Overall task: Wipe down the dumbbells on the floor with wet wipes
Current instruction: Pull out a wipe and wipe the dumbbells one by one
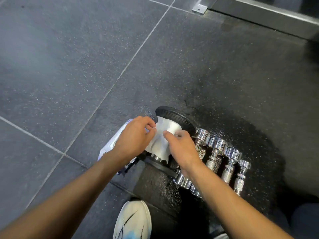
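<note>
The wet wipe [163,137] hangs over the black-plated dumbbell [176,116] on the rubber floor [224,83], with chrome dumbbells [217,149] just beside it. The left hand [133,137] and right hand [183,149] each pinch an edge. The wipe looks partly folded, so open it flat before wrapping the handle; the wipes pack [112,144] lies under the left hand

Open floor [69,66] left of dumbbells [224,157]

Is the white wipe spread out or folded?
Mostly spread: left hand and right hand pinch the wet wipe, a loose sheet hanging over the black dumbbell.
</note>
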A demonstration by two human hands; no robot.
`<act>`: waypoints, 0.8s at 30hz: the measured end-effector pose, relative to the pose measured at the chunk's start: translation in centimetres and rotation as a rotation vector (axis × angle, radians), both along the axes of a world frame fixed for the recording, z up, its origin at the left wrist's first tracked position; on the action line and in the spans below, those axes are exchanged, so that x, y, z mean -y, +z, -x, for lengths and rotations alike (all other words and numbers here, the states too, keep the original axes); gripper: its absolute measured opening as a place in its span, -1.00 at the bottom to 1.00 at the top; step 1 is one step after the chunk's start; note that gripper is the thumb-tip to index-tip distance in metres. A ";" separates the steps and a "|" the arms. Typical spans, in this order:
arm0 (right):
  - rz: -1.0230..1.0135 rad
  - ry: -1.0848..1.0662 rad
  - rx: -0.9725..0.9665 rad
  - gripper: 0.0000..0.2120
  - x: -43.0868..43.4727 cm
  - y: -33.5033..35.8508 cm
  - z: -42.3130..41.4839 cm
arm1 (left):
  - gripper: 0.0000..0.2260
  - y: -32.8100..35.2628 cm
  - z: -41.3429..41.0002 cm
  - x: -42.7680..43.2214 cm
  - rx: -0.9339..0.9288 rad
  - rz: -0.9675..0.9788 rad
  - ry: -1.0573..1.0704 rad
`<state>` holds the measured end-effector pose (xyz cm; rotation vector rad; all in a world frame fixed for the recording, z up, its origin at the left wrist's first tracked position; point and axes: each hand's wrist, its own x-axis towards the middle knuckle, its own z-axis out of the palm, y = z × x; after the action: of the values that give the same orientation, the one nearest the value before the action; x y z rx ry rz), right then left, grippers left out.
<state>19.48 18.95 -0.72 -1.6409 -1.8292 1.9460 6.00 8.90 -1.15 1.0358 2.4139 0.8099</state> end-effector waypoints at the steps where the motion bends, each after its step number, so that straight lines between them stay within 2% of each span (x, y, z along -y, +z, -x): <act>1: 0.057 -0.045 -0.016 -0.58 0.0 -0.4 0.9 | -0.98 0.3 -0.5 0.0 0.067 0.001 0.014; 3: 0.189 -0.175 -0.051 -0.49 -0.2 -1.5 2.4 | -0.96 0.3 -1.7 0.4 0.109 0.008 -0.002; 5: 0.313 -0.267 -0.082 -0.60 -0.9 -2.4 3.5 | -0.97 -0.3 -3.0 1.4 0.081 -0.008 -0.011; 10: 0.529 -0.440 -0.230 -0.71 -2.0 -3.0 4.9 | -0.96 -0.9 -5.5 2.0 -0.153 -0.062 0.026; 13: 0.579 -0.390 -0.268 -0.81 -1.5 -3.6 4.5 | -0.96 -0.5 -6.2 1.9 -0.098 -0.102 0.085; 16: 0.646 -0.246 -0.239 -0.96 -0.5 -4.0 3.3 | -0.89 -0.1 -6.6 1.6 -0.063 -0.050 0.111; 19: 0.591 -0.091 -0.135 -0.98 0.7 -4.2 2.2 | -0.94 0.0 -6.8 1.5 -0.064 -0.051 0.109; 21: 0.464 0.038 -0.049 -0.89 1.2 -4.3 2.3 | -0.94 -0.2 -6.6 1.5 -0.054 -0.078 0.122; 23: 0.407 0.054 0.002 -0.77 1.5 -4.6 2.7 | -0.94 -0.6 -6.4 1.7 -0.026 -0.079 0.141; 24: 0.427 0.017 -0.003 -0.82 1.4 -4.4 2.9 | -0.93 -0.8 -6.3 1.8 -0.011 -0.082 0.151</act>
<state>16.53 17.52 -5.16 -1.7150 -1.5011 2.4766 12.33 7.14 -1.93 0.8972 2.5108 0.9629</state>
